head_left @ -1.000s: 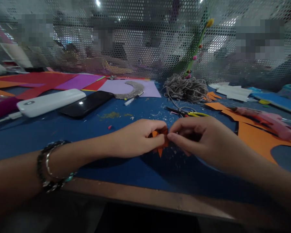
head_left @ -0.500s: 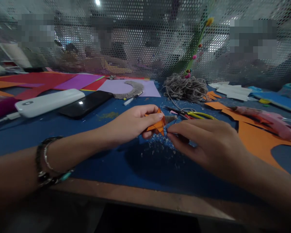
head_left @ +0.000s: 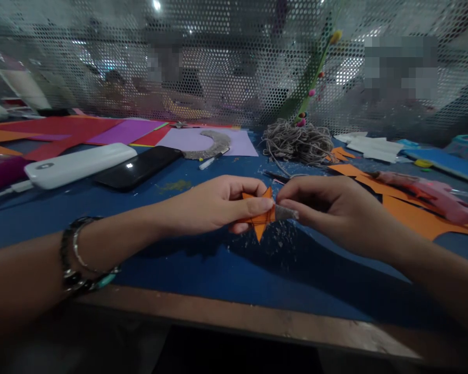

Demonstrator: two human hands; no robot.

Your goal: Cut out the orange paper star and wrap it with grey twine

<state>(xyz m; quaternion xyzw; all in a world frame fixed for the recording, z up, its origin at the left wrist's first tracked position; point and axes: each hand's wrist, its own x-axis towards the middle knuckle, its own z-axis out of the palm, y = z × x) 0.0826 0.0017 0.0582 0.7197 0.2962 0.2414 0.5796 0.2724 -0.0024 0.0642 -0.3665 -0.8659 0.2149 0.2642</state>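
Between the thumb and fingers of my left hand (head_left: 234, 205) is a small orange paper star (head_left: 260, 228) with dark lines on it. The star's right-hand point is wrapped in grey yarn (head_left: 284, 212). My right hand (head_left: 327, 208) is closed in a pinch just above and beside that wrapped point. Whatever the right fingertips hold is too fine or hidden to make out. Behind my right hand lies a pair of pliers or scissors, mostly covered, with only a dark tip (head_left: 273, 175) showing.
A tangled heap of grey yarn (head_left: 296, 141) lies behind. To the right are orange paper offcuts (head_left: 405, 210) and a pink glue gun (head_left: 432, 192). A black phone (head_left: 140, 167), a white device (head_left: 80, 163) and a grey yarn-covered crescent (head_left: 214, 143) stand left. A perforated metal panel (head_left: 226, 88) rises behind.
My right hand has moved up from below the wrapped point to above it. The star has turned flatter toward me and shifted slightly right and down with my left hand.
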